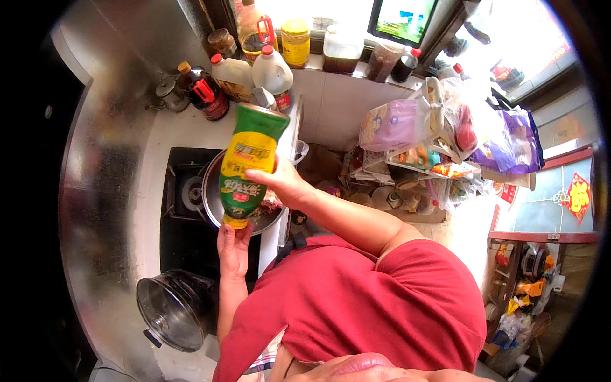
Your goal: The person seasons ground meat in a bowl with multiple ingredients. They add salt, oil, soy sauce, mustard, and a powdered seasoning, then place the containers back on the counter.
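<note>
My right hand (279, 184) grips the side of a green squeeze bottle (248, 162) with a yellow label. The bottle is held cap down above a metal pan (210, 200). Fingers of my left hand (235, 246) are around its yellow cap (236, 222) at the lower end. Pinkish minced meat (271, 202) with some green bits lies in the pan, partly hidden behind the bottle and my right hand. The pan stands at a black gas stove (179, 248), beside a bare burner (192, 192).
A pot with a glass lid (164, 315) stands near the stove. A metal kettle (172, 95), a dark sauce bottle (210, 98) and white plastic jugs (272, 71) stand at the counter's far end. Jars line the windowsill (312, 62). A rack (410, 160) with bags is at the right.
</note>
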Tool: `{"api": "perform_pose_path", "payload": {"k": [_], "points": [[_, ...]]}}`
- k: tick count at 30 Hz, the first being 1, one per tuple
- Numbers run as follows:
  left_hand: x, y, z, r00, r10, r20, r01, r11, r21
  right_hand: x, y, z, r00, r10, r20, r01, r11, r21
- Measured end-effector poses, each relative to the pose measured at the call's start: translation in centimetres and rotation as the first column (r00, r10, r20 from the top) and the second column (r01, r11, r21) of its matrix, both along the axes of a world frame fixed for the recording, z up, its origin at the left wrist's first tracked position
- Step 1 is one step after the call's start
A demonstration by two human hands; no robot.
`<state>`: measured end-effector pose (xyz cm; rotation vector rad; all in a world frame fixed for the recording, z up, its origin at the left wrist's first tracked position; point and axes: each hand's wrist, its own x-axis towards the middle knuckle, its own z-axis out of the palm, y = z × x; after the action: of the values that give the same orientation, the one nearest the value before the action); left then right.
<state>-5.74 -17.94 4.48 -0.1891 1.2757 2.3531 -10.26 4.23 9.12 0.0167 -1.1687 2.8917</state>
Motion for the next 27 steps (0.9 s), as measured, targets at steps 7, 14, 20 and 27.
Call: {"api": "perform_pose_path", "payload": {"k": [7,14,20,27], "points": [[2.7,1.0,0.7,0.994,-0.089,0.066,0.08,0.988,0.133,4.5,1.7,-0.4,1.0,-0.001,0.021,0.005,0.982,-0.189],[3.9,1.3,1.0,0.97,0.008,-0.242,-0.059,0.977,-0.205,6.9,0.4,0.4,0.998,0.017,0.067,0.001,0.963,-0.268],[4.5,0.6,0.9,0.974,-0.08,-0.214,0.036,0.979,-0.199,7.7,0.2,-0.2,0.987,-0.16,-0.001,0.157,0.969,0.19],[4.6,-0.7,1.6,0.996,-0.022,-0.092,0.028,0.998,0.06,2.7,10.5,3.9,0.978,0.157,-0.134,-0.012,0.69,0.724]]}}
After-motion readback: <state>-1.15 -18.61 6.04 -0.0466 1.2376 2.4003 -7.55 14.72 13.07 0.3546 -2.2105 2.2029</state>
